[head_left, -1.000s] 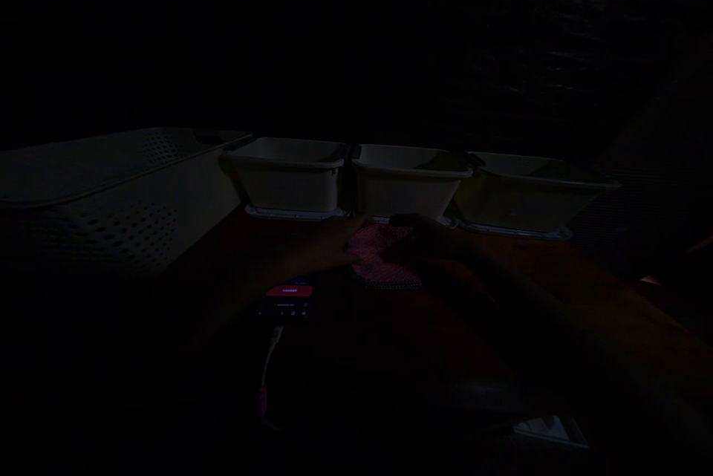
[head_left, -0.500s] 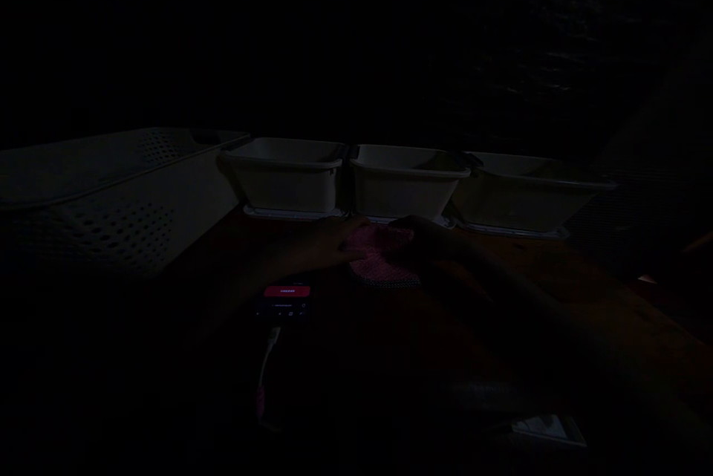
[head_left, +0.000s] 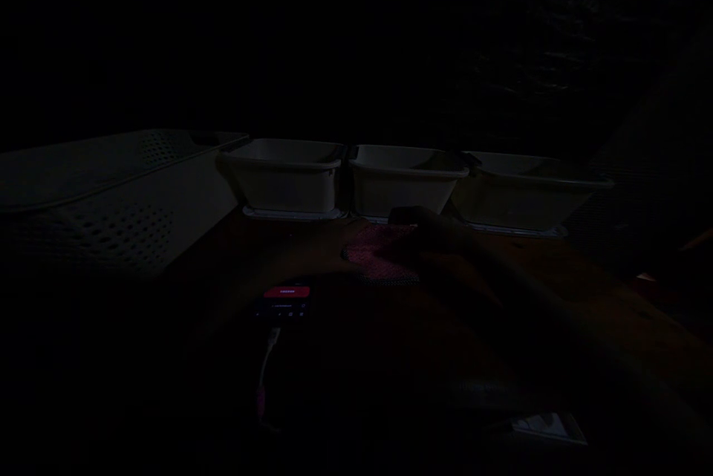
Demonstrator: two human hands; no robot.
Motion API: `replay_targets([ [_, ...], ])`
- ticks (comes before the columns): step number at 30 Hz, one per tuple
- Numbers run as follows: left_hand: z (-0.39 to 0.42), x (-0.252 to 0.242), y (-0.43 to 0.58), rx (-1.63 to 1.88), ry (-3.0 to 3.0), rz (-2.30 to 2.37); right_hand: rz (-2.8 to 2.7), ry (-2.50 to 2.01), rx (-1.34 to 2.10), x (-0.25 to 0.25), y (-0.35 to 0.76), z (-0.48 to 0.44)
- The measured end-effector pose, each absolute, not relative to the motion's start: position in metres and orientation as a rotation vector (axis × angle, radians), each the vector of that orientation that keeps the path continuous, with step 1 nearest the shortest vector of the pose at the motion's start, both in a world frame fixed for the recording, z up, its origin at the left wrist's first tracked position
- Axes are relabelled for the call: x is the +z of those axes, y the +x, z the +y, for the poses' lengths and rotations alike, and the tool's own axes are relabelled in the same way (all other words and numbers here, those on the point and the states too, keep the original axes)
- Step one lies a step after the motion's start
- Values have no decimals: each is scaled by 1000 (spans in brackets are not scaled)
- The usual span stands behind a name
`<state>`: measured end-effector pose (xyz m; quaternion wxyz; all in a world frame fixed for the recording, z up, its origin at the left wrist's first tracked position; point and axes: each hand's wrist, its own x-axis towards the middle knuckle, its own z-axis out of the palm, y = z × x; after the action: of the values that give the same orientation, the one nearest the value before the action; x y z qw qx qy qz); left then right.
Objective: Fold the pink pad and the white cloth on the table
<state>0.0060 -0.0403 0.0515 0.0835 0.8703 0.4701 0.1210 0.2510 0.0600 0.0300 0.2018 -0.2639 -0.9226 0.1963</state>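
Note:
The scene is very dark. A pink knitted cloth (head_left: 379,249) with a dark-and-white patterned edge lies on the wooden table, in front of the middle basin. My left hand (head_left: 333,244) is at the cloth's left edge, but its fingers are lost in shadow. From the right, my right hand (head_left: 431,229) reaches over the cloth with bent fingers and appears to grip its right side; the thumb is hard to see. Left of the cloth and nearer to me is a lit phone (head_left: 284,303) showing a red bar, with a white cable (head_left: 267,357) running from its lower end.
Three pale basins stand in a row at the back: a left one (head_left: 290,186), a middle one (head_left: 390,186) and a right one (head_left: 523,201). A large perforated basket (head_left: 194,194) fills the far left. A pale flat object (head_left: 549,425) lies at the lower right of the table (head_left: 584,283).
The cloth looks flatter and its left edge now shows. My right hand has risen slightly over it, and my left hand has sunk further into shadow.

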Motion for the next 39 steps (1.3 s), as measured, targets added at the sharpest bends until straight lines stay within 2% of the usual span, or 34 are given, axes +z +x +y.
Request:
replay_targets([
  [11,-31,52,7,443,2701,1205,-2655,-570,831,43,254,54],
  [22,-26,39,7,555,2776,992,-2813,-385,890,49,256,53],
  [33,-28,41,5,507,2663,1043,-2842,-445,933,50,258,49],
  [39,-28,45,6,429,2612,1125,-2857,-621,878,46,261,48],
])
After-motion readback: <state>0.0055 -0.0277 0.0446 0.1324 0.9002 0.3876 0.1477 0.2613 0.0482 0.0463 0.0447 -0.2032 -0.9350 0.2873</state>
